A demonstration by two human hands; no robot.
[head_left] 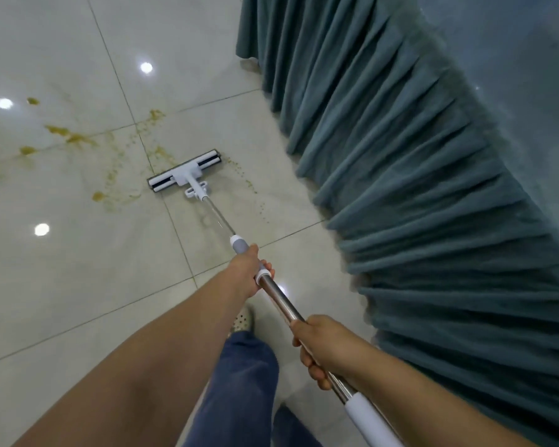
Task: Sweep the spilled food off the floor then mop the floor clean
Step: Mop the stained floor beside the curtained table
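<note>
A mop with a steel pole (279,296) and a white flat head (185,171) rests on the glossy tiled floor (78,269). My left hand (247,271) grips the pole at its grey collar, farther down the shaft. Nearer the white top grip, my right hand (325,350) is closed around the pole. Yellow-brown food stains (71,137) are smeared over the tiles left of and beyond the mop head. A thin trail of small specks (249,183) runs to the right of the head.
A table draped in a pleated teal cloth (417,188) fills the right side, its skirt reaching the floor close to the mop. My legs in blue trousers (239,382) and a pale shoe (243,319) stand below the pole.
</note>
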